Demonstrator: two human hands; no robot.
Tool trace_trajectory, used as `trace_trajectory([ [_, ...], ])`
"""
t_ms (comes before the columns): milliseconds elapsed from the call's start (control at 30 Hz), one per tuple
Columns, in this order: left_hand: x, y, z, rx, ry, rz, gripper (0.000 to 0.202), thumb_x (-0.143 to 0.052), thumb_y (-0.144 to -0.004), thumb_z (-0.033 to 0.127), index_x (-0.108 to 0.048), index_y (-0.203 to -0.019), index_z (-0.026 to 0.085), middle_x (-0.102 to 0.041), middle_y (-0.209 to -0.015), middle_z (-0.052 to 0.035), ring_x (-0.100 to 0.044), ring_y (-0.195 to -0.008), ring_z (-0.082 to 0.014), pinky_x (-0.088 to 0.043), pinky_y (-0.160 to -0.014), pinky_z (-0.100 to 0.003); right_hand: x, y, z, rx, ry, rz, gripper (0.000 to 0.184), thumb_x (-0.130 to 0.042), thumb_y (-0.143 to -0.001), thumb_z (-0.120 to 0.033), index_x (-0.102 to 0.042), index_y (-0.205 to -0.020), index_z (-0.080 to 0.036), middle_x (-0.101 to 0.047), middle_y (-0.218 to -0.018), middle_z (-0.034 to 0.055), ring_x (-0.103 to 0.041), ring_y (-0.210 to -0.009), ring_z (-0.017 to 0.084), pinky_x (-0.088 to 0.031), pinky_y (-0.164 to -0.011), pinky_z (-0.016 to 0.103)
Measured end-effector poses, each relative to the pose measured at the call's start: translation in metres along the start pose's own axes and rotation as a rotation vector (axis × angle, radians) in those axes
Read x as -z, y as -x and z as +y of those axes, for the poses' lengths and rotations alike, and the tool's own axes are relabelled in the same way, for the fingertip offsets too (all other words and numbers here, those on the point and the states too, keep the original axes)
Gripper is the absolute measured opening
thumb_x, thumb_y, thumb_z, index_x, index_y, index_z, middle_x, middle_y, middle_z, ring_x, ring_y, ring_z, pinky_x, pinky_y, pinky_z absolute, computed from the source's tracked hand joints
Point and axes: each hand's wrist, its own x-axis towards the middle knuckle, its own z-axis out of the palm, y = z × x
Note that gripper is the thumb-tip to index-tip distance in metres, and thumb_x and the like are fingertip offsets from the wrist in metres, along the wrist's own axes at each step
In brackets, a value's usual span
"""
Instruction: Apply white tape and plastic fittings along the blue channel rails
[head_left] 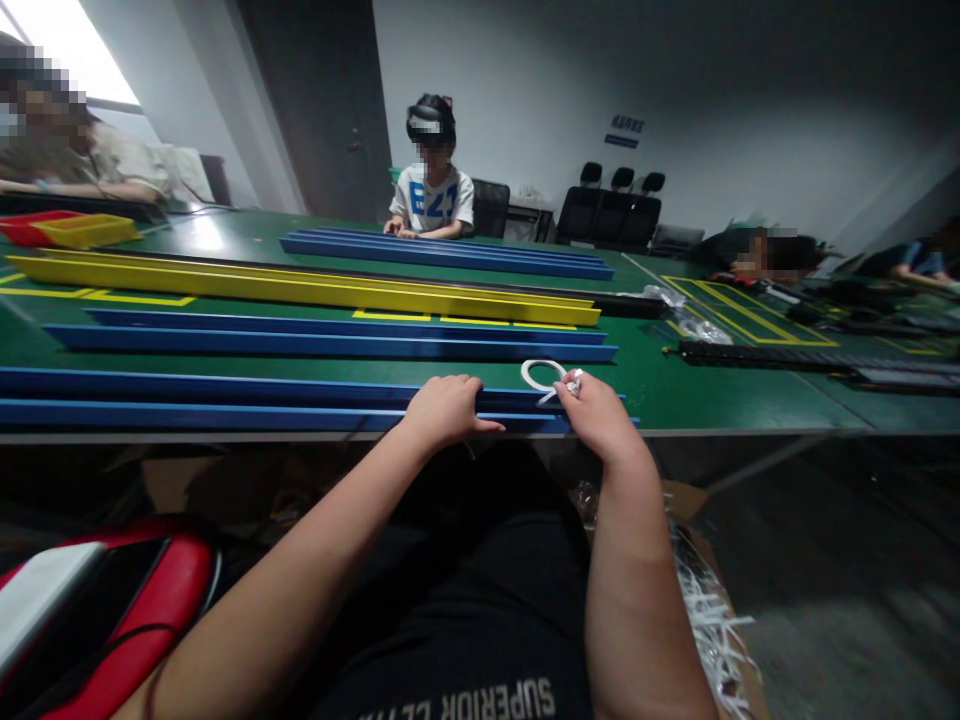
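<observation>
My left hand (444,408) rests on the nearest long blue rail (225,400) at the front edge of the green table (712,395), its fingers curled over the rail's top. Just to its right, my right hand (600,412) pinches a white cable tie (544,375) bent into a loop, held over the same rail's right end.
More blue rails (330,338) and a yellow rail (300,285) lie across the table. Black rails (810,358) lie at the right. A person (431,190) sits opposite; others sit at far left and right. A bag of white ties (709,620) sits by my right leg.
</observation>
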Motion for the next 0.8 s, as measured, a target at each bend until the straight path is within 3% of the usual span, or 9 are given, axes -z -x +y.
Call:
trace_trajectory([
  [133,0.005,0.011,-0.024,0.034,-0.009,-0.03,0.076,-0.053,-0.069,0.083,-0.06,-0.117,0.024,-0.07,-0.112,-0.0101,-0.065,-0.1,-0.0305,-0.046,-0.084,-0.038,0.001,0.0,-0.004,-0.007,-0.047,0.112,0.026,-0.057,-0.087,-0.042,-0.051,-0.072,-0.021,-0.057,-0.066,-0.0007,-0.047,-0.061,0.014,-0.029,-0.059,0.027],
  [367,0.012,0.031,-0.058,0.098,0.013,-0.053,0.077,-0.057,-0.069,0.08,-0.059,-0.124,0.026,-0.068,-0.122,-0.0087,-0.063,-0.109,-0.0305,-0.045,-0.091,-0.037,-0.001,0.0,-0.007,0.055,-0.032,0.253,0.025,-0.052,-0.086,-0.033,-0.045,-0.065,-0.022,-0.056,-0.071,0.0015,-0.048,-0.067,0.015,-0.032,-0.063,0.028],
  [633,0.012,0.032,-0.059,0.078,0.005,-0.033,0.076,-0.057,-0.07,0.079,-0.059,-0.124,0.024,-0.068,-0.12,-0.0098,-0.062,-0.111,-0.0306,-0.044,-0.094,-0.038,-0.009,0.0,-0.004,-0.117,-0.504,0.177,0.022,-0.052,-0.087,-0.043,-0.048,-0.08,-0.022,-0.068,-0.079,0.0036,-0.063,-0.07,0.017,-0.044,-0.063,0.026],
  [700,0.012,0.032,-0.058,0.072,0.0,-0.031,0.076,-0.056,-0.071,0.079,-0.059,-0.124,0.024,-0.068,-0.119,-0.01,-0.063,-0.11,-0.0303,-0.044,-0.094,-0.038,-0.01,-0.001,0.001,-0.153,-0.529,0.194,0.022,-0.054,-0.085,-0.044,-0.047,-0.083,-0.023,-0.066,-0.075,0.0021,-0.063,-0.067,0.017,-0.045,-0.062,0.026],
  [800,0.012,0.033,-0.057,0.068,-0.004,-0.029,0.077,-0.055,-0.072,0.079,-0.059,-0.124,0.023,-0.068,-0.119,-0.0104,-0.062,-0.11,-0.0302,-0.044,-0.094,-0.038,-0.009,-0.003,0.01,-0.19,-0.399,0.226,0.022,-0.056,-0.083,-0.044,-0.048,-0.084,-0.023,-0.06,-0.071,0.0,-0.058,-0.061,0.016,-0.044,-0.059,0.028],
])
